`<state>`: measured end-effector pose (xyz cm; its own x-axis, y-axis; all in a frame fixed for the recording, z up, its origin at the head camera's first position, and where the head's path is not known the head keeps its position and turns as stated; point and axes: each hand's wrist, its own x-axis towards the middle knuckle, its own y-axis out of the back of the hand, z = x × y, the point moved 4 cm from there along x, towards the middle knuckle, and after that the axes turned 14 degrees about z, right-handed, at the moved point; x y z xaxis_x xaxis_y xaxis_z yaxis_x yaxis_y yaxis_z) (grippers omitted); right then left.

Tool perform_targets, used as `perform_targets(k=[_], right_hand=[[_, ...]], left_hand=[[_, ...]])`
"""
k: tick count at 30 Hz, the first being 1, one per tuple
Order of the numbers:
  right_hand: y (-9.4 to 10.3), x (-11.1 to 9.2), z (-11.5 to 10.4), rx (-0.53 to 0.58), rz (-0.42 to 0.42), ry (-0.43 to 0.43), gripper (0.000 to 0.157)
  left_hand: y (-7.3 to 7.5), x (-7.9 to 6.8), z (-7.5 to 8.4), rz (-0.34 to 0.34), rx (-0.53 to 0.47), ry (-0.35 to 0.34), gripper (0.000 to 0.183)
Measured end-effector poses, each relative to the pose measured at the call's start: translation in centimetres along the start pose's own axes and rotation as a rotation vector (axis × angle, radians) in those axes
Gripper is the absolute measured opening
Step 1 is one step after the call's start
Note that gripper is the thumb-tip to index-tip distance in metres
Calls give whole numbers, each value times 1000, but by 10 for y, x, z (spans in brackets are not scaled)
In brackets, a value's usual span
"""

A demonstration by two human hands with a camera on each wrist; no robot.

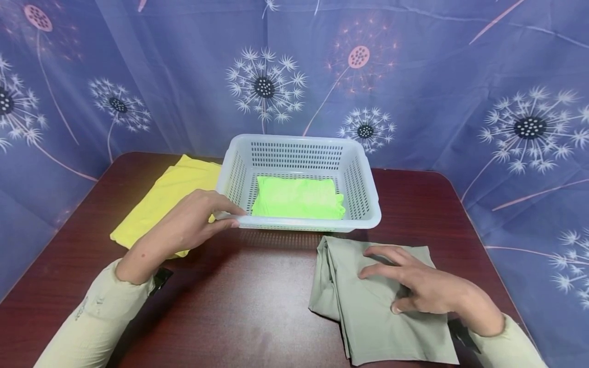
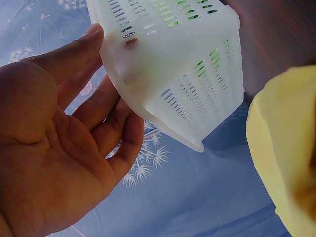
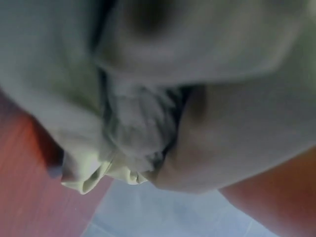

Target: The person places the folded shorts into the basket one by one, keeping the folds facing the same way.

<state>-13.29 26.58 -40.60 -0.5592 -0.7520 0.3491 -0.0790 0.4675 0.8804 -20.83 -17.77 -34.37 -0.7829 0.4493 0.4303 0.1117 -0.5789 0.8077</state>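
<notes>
Reddish table (image 1: 267,301), blue backdrop (image 1: 184,61), basket (image 1: 308,223)

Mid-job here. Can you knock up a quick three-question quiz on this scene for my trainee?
1. Which hand pinches the rim of the basket?
2. True or false: the grey-green cloth under the right hand lies outside the basket.
3. Fill in: the fabric inside the basket is bright ____.

Key: 1. The left hand. 2. True. 3. Green.
</notes>
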Motion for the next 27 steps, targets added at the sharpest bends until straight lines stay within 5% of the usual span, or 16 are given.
perform_targets(k=[27], right_hand=[[-12, 17, -7, 5, -1, 68, 81]], left_hand=[[0, 0, 1, 6, -8, 7, 25]])
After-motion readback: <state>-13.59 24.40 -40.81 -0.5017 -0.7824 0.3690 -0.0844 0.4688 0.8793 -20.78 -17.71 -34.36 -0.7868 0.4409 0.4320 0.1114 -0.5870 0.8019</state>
